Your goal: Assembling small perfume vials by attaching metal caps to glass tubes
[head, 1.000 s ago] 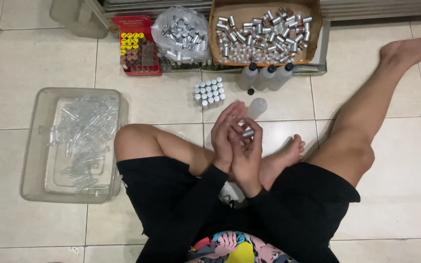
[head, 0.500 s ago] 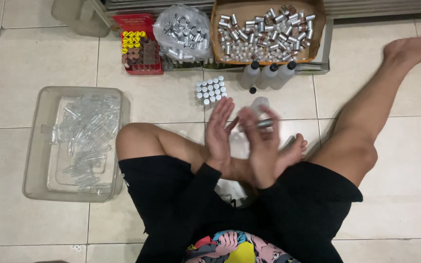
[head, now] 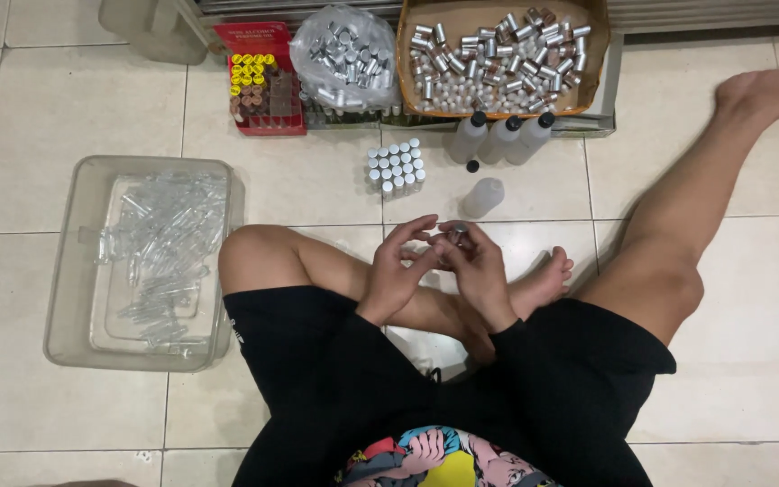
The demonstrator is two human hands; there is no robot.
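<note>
I sit on a tiled floor with my legs folded. My left hand [head: 397, 266] and my right hand [head: 474, 267] meet above my shin. Between their fingertips is a small clear vial with a silver cap [head: 452, 233]; both hands pinch it. A cluster of silver-capped vials [head: 395, 168] stands on the floor just beyond my hands. An open frosted plastic bottle [head: 482, 196] and its loose black cap [head: 472, 166] lie next to that cluster.
A clear plastic tub [head: 65, 298] of empty vials sits at my left. Along the wall are a red rack [head: 263, 81], a bag of silver caps [head: 344, 45], a cardboard box [head: 502, 54] of capped vials and three black-capped bottles [head: 502, 137].
My hands came apart, with the vial held out level between them, and have closed together again lower down around the vial.
</note>
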